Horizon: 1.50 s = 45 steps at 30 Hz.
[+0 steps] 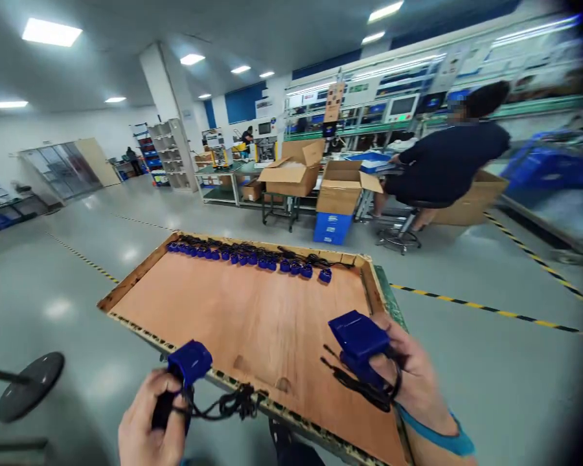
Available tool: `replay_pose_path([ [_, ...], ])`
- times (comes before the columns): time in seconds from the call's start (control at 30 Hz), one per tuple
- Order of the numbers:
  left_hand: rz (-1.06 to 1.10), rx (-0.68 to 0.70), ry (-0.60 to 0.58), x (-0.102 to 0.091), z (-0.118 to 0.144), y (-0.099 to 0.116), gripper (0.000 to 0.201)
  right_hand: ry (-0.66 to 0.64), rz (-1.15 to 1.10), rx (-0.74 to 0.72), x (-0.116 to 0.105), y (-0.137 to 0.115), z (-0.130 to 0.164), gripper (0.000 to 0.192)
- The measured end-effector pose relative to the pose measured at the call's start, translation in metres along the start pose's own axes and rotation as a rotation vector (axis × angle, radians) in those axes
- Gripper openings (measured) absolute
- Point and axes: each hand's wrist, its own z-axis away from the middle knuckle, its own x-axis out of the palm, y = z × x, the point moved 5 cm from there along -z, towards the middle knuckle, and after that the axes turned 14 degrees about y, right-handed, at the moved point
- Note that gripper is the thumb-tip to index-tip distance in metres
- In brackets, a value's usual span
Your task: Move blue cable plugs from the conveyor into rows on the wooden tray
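My left hand [150, 421] is closed around a blue plastic device [192, 362] with a black lower part, held over the tray's near edge. A bundled black cable [238, 402] trails from it to the right. In my right hand [412, 369] is another blue plastic device [359, 336], gripped over the tray's right end, its black cable [364, 391] bunched beneath. Along the far side of the shallow wooden tray [252, 310] lie several similar blue devices [265, 263] in a row, their black cables [243, 249] heaped behind them.
Beyond the tray stand open cardboard boxes [337, 184], one on a blue crate [331, 228]. A person [451, 155] sits on a stool [401, 236] at a workbench, back right. Yellow-black tape [480, 312] marks the floor. A round black base [32, 388] stands at left.
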Motion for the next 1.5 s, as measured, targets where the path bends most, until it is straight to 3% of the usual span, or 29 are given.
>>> replay_pose_path([
  [0.1,0.000,-0.113,-0.041,0.091,-0.031,-0.042,0.010,0.068,0.296,-0.121,-0.029,0.004,-0.033,0.024],
  [0.17,-0.075,-0.307,-0.099,0.154,-0.040,-0.086,0.020,0.092,0.457,-0.132,-0.034,0.024,-0.051,0.021],
  [0.23,-0.133,-0.454,-0.139,0.212,-0.041,-0.132,0.027,0.113,0.581,-0.098,-0.031,0.060,-0.068,0.019],
  [0.33,-0.285,-0.513,-0.299,0.283,-0.034,-0.196,0.031,0.075,0.785,-0.033,-0.018,0.132,-0.088,0.016],
  [0.43,-0.477,-0.528,-0.433,0.325,-0.018,-0.260,0.035,-0.004,0.980,0.018,-0.003,0.206,-0.104,0.007],
  [0.5,-0.533,-0.449,-0.490,0.341,-0.008,-0.294,0.034,-0.109,1.130,0.020,0.012,0.250,-0.113,0.008],
  [0.57,-0.549,-0.318,-0.491,0.350,0.000,-0.316,0.034,-0.225,1.254,-0.002,0.030,0.287,-0.123,0.010],
  [0.63,-0.560,-0.193,-0.457,0.352,0.004,-0.322,0.037,-0.315,1.320,-0.021,0.046,0.316,-0.131,0.011],
  [0.77,-0.533,-0.022,-0.380,0.343,0.006,-0.291,0.052,-0.389,1.359,-0.008,0.064,0.348,-0.133,0.016],
  [0.87,-0.297,0.085,-0.453,0.352,0.014,-0.247,0.063,-0.325,1.321,-0.052,0.059,0.350,-0.124,0.027],
  [0.97,0.030,0.171,-0.566,0.388,0.027,-0.194,0.057,-0.110,1.261,-0.069,0.042,0.342,-0.113,0.050],
  [1.07,0.345,0.193,-0.696,0.442,0.037,-0.131,0.051,0.067,1.246,0.077,0.026,0.341,-0.104,0.067],
  [1.17,0.550,0.355,-0.956,0.489,0.044,-0.063,0.058,0.131,1.204,0.228,0.022,0.346,-0.101,0.058],
  [1.23,0.546,0.520,-1.139,0.508,0.048,-0.033,0.061,0.164,1.171,0.276,0.022,0.348,-0.105,0.051],
  [1.3,0.484,0.634,-1.249,0.516,0.049,-0.019,0.059,0.208,1.158,0.296,0.020,0.346,-0.112,0.049],
  [1.4,0.405,0.678,-1.272,0.510,0.046,-0.019,0.045,0.214,1.149,0.290,0.018,0.337,-0.125,0.049],
  [1.5,0.320,0.666,-1.252,0.488,0.053,-0.028,0.027,0.059,1.112,0.222,0.030,0.329,-0.137,0.051],
])
